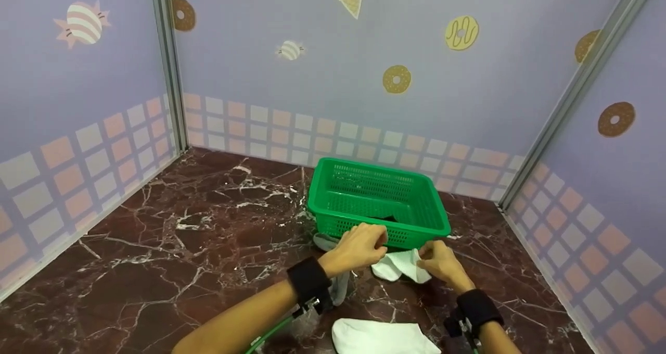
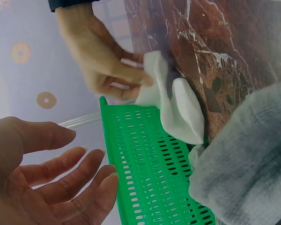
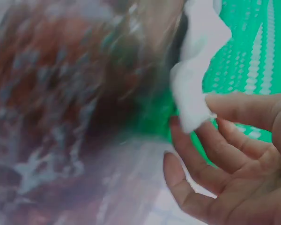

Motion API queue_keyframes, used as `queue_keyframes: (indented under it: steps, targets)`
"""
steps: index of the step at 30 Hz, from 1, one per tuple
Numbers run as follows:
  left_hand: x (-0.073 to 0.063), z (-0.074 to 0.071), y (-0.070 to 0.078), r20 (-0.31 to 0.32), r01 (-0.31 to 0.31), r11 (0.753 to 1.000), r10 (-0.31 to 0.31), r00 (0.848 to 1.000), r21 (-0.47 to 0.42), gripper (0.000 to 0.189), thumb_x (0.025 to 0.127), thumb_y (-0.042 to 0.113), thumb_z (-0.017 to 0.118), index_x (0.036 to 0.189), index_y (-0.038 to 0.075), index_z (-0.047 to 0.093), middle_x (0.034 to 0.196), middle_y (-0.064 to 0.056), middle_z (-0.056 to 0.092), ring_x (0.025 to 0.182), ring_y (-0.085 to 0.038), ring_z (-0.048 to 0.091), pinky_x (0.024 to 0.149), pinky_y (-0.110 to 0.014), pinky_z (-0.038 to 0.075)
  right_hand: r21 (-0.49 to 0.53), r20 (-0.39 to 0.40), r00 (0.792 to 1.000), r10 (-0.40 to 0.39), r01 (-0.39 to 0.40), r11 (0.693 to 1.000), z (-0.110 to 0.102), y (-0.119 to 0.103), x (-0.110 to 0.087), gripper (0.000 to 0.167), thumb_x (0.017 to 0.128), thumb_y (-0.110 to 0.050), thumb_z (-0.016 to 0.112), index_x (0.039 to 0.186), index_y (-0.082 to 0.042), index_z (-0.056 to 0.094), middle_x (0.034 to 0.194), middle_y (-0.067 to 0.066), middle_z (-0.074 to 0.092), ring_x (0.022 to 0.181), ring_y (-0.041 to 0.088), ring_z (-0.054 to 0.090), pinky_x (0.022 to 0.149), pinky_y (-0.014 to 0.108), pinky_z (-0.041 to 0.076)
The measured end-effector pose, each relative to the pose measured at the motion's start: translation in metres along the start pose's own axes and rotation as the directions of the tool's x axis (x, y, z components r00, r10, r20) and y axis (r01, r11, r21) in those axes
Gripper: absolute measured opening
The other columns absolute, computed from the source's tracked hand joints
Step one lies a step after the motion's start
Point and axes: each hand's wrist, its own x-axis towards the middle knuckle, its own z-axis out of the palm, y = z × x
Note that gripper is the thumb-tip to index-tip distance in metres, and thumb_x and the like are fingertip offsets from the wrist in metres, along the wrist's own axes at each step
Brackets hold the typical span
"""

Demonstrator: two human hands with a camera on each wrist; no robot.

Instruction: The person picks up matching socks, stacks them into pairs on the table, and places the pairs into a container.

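Between the thumb and fingers of my right hand (image 1: 443, 263) a white sock (image 1: 403, 265) is pinched by one end, its rest trailing left over the table. In the right wrist view that white sock (image 3: 196, 70) hangs from the fingertips. My left hand (image 1: 358, 247) hovers in front of the green basket, holding nothing; the left wrist view shows its loosely curved fingers apart from everything. Grey sock fabric (image 1: 339, 290) shows beneath the left wrist, partly hidden, and more grey fabric (image 1: 324, 241) lies by the basket. Another white sock (image 1: 382, 338) lies flat at the front.
A green perforated plastic basket (image 1: 325, 223) stands at the back, near the wall. Something black (image 1: 387, 218) lies inside it, mostly hidden by the front wall. The dark red marbled tabletop (image 1: 156, 270) meets patterned panels on three sides.
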Motion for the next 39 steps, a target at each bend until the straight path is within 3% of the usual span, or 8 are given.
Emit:
queue_keyframes:
  steps: [6,12,17,19,21,27,33,39]
  targets:
    - [0.002,0.000,0.005,-0.004,-0.033,0.999,0.033,0.999,0.022,0.028,0.093,0.014,0.065,0.120,0.008,0.059,0.113,-0.008,0.061,0.102,-0.020,0.059,0.082,-0.031,0.049,-0.036,-0.034,0.970,-0.240,0.239,0.970,-0.007,-0.033,-0.008,0.018,0.081,0.012,0.063,0.097,0.005,0.062,0.081,0.013,0.067,0.073,0.026,0.064,0.063,0.039,0.053]
    - [0.004,0.003,0.004,0.003,-0.062,0.994,0.062,0.998,-0.085,0.064,0.089,0.020,0.071,0.144,0.008,0.040,0.142,-0.011,0.043,0.131,-0.026,0.040,0.105,-0.041,0.034,-0.136,-0.088,0.877,-0.473,0.460,0.877,-0.020,-0.066,-0.026,0.019,0.082,0.013,0.064,0.092,-0.003,0.067,0.080,0.002,0.064,0.070,0.017,0.060,0.065,0.034,0.050]
    - [0.000,0.006,-0.002,0.031,-0.105,0.946,0.120,0.992,-0.308,0.051,0.085,0.023,0.076,0.129,0.008,0.055,0.135,-0.010,0.050,0.125,-0.023,0.045,0.102,-0.040,0.037,-0.177,-0.204,0.766,-0.610,0.584,0.792,-0.031,-0.086,-0.045,0.024,0.079,0.015,0.068,0.093,-0.004,0.069,0.093,0.004,0.067,0.086,0.020,0.065,0.073,0.039,0.053]
    - [-0.004,0.008,-0.003,0.068,-0.074,0.895,0.115,0.991,-0.440,0.040,0.084,0.019,0.077,0.119,0.007,0.063,0.122,-0.008,0.060,0.111,-0.019,0.056,0.091,-0.034,0.046,-0.175,-0.237,0.729,-0.642,0.618,0.766,-0.037,-0.092,-0.053,0.027,0.077,0.018,0.068,0.093,-0.004,0.069,0.092,0.002,0.067,0.083,0.018,0.065,0.069,0.035,0.053]
    - [-0.011,0.009,-0.003,0.115,-0.019,0.830,0.100,0.988,-0.557,0.031,0.084,0.014,0.077,0.113,0.006,0.068,0.108,-0.005,0.068,0.095,-0.014,0.063,0.079,-0.029,0.052,-0.141,-0.252,0.720,-0.647,0.634,0.760,-0.044,-0.099,-0.060,0.028,0.077,0.019,0.068,0.095,-0.004,0.067,0.091,0.000,0.067,0.080,0.016,0.065,0.065,0.031,0.053]
    - [-0.034,0.006,-0.001,0.238,0.162,0.619,0.041,0.970,-0.768,0.021,0.083,0.004,0.075,0.103,0.000,0.070,0.089,-0.007,0.072,0.075,-0.013,0.067,0.062,-0.026,0.054,0.014,-0.250,0.772,-0.584,0.606,0.795,-0.061,-0.102,-0.074,0.028,0.084,0.015,0.065,0.104,-0.002,0.056,0.083,-0.003,0.067,0.069,0.012,0.064,0.059,0.025,0.053]
    - [-0.056,0.001,-0.005,0.299,0.254,0.491,0.014,0.954,-0.833,0.023,0.081,0.002,0.075,0.103,0.000,0.068,0.091,-0.010,0.072,0.078,-0.015,0.067,0.067,-0.025,0.053,0.183,-0.178,0.763,-0.622,0.646,0.741,-0.070,-0.076,-0.084,0.029,0.082,0.020,0.059,0.093,-0.005,0.069,0.083,0.008,0.064,0.056,0.006,0.048,0.044,0.021,0.040]
    - [-0.075,-0.006,-0.011,0.281,0.276,0.317,-0.031,0.959,-0.907,0.037,0.083,-0.005,0.071,0.118,-0.005,0.060,0.104,-0.020,0.068,0.090,-0.023,0.067,0.075,-0.030,0.055,0.375,-0.072,0.804,-0.590,0.570,0.731,-0.073,-0.057,-0.095,0.027,0.086,0.019,0.056,0.101,0.001,0.070,0.107,0.019,0.062,0.078,0.013,0.061,0.058,0.024,0.050]
